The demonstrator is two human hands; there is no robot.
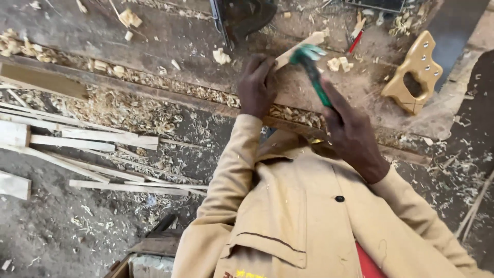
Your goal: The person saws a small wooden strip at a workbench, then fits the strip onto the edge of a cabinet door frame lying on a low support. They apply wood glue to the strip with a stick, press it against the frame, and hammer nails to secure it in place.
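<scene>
While the left hand pins a pale wood strip flat on the workbench, fingers together and curled down over the strip's near end, right hand wrapped tight round a green-handled hammer, head blurred just above the strip. Strip lying slantwise on the bench top, far end pointing up and right, near end under the left fingers. Judged best: short, controlled blows, face of the tool square to the wood, left fingertips drawn back from the strike point (very near it as things stand). Firm downward press from the left needed so the strip neither skids on the shavings nor kicks up at the free end. Whether a nail stands there: cannot tell, blur hides it. Edges and room: bench front edge running just below both hands, lined with curled wood shavings, loose footing for any piece sliding that way. To the right, a yellowish saw handle near, but apart from the swing line; a red pencil just beyond the strip. Dark metal tool close behind the strip's far side, limiting forward travel. Left of the hands, open bench; below, offcut sticks scattered on the floor.
</scene>
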